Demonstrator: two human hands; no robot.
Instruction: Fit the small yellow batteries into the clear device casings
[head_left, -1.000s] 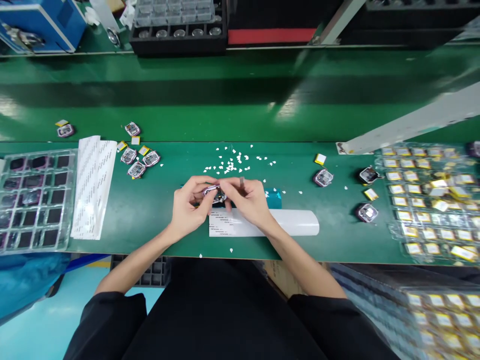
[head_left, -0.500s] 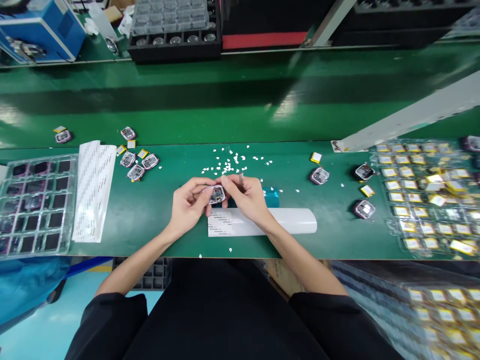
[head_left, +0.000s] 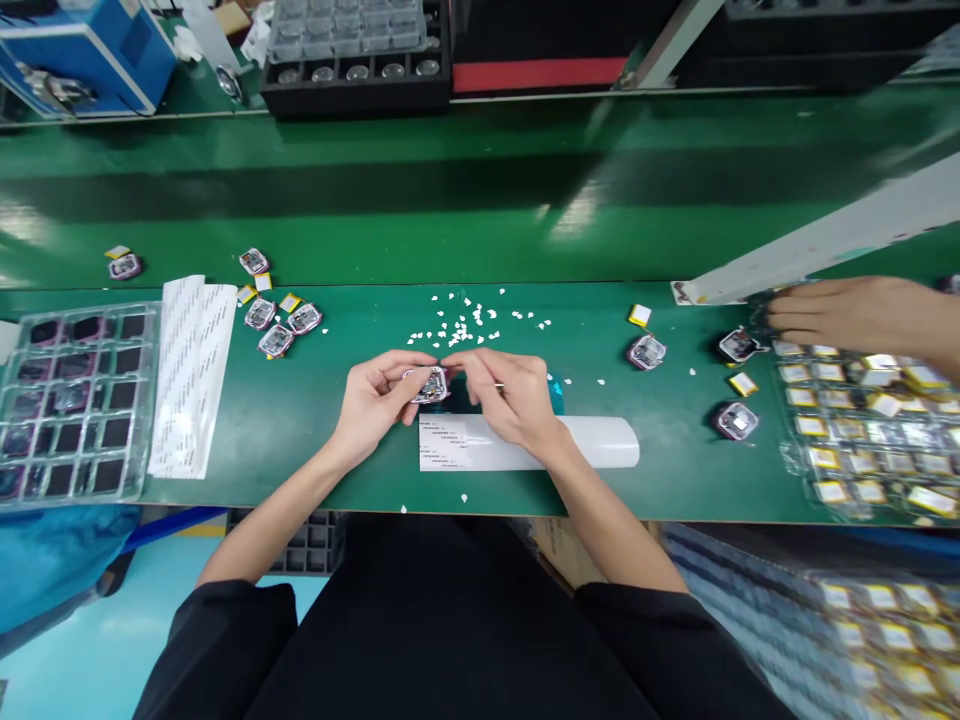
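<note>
My left hand is closed around the edge of a small watch case with its circuit board showing. At the case's right edge, the fingertips of my right hand are pinched together. A thin metal tool pokes out between those right fingers; its kind and its tip are hidden. Under my hands lies a strip of blue film, mostly covered. Nearer to me is a white sheet of label backing, partly beneath my right wrist. Many small white bits are scattered beyond my hands.
Left stand a clear tray of dark parts, printed white strips and several watch cases with batteries. Rightward are more cases and a tray of batteries. Another person's hand reaches over that tray, near a slanted white post.
My right fingers have turned and shifted slightly right, and the tool has tilted from upright to nearly level. My left hand still holds the case. Another person's hand has come in from the right.
</note>
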